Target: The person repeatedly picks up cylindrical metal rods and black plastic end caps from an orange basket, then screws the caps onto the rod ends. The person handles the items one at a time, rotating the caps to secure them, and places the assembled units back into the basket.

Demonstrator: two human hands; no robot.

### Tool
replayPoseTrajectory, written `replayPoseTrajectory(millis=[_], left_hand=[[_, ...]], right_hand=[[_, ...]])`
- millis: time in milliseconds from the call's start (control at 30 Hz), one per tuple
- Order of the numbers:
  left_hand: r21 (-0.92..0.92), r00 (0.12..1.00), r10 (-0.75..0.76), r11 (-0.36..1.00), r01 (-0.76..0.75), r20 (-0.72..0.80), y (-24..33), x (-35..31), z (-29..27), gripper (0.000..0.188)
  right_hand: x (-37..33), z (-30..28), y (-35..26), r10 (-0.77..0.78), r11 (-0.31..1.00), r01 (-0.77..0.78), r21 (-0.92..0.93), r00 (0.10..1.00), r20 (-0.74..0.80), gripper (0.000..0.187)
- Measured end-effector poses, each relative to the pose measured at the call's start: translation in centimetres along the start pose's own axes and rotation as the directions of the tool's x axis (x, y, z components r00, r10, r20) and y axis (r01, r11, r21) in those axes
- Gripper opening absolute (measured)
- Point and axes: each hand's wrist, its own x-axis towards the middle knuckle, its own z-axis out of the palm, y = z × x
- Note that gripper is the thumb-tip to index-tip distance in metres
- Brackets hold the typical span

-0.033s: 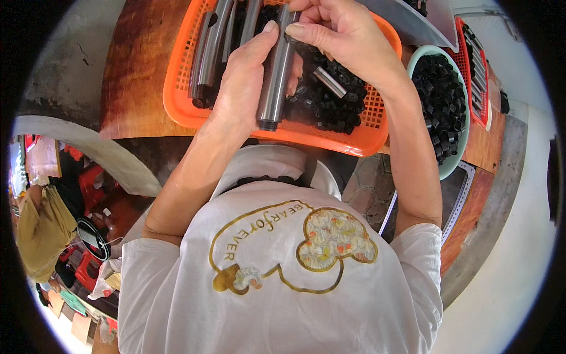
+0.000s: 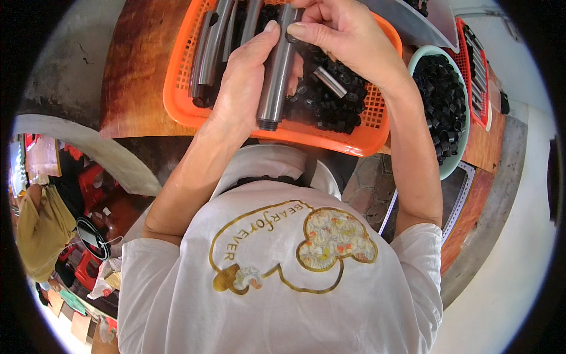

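My left hand (image 2: 250, 74) is wrapped round a grey metal tube (image 2: 272, 97), its thumb lying along the side. The tube slants over an orange plastic basket (image 2: 330, 141), and a black threaded end piece (image 2: 267, 125) shows at its near end. My right hand (image 2: 339, 32) is closed at the tube's far end, thumb and fingers pinched together. A small black piece (image 2: 291, 38) peeks out under the right thumb; its shape is mostly hidden. Inside the basket lie more metal tubes (image 2: 215, 53), a short shiny tube (image 2: 330, 82) and many small black plastic pieces (image 2: 336, 112).
Right of the basket, a pale green basin (image 2: 467, 127) holds black ring-like pieces (image 2: 437, 100). Beyond it is a red basket (image 2: 486, 100) with tubes. A grey bin (image 2: 413, 26) stands at the back right. All rest on a wooden table (image 2: 138, 76). Another person's clothing (image 2: 41, 230) shows at far left.
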Motion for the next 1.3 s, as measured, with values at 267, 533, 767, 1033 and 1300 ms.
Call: replayPoseTrajectory(millis=[267, 533, 767, 1033, 1300], left_hand=[[0.110, 1.000, 0.019, 0.994, -0.018, -0.008, 0.4, -0.9, 0.6, 0.050], [0.026, 0.983, 0.076, 0.996, -0.082, 0.167, 0.1, -1.0, 0.3, 0.053], [0.132, 0.979, 0.108, 0.982, -0.132, 0.171, -0.1, -1.1, 0.6, 0.055], [0.130, 0.982, 0.116, 0.982, -0.136, 0.150, -0.1, -1.7, 0.8, 0.054], [0.184, 0.996, 0.038, 0.983, -0.024, -0.076, 0.1, -1.9, 1.9, 0.052]], right_hand=[[0.0, -1.7, -2.9, 0.359, 0.926, -0.369, 0.078, 0.926, 0.117, 0.078], [-0.4, -1.4, -2.7, 0.308, 0.858, -0.399, 0.323, 0.904, 0.296, 0.060], [-0.8, -1.5, -1.7, 0.242, 0.772, -0.428, 0.470, 0.882, 0.405, 0.054], [-1.1, -1.5, -1.4, 0.189, 0.812, -0.357, 0.461, 0.909, 0.371, 0.054], [-2.1, -0.5, 0.5, 0.105, 0.904, -0.186, 0.384, 0.969, 0.223, 0.048]])
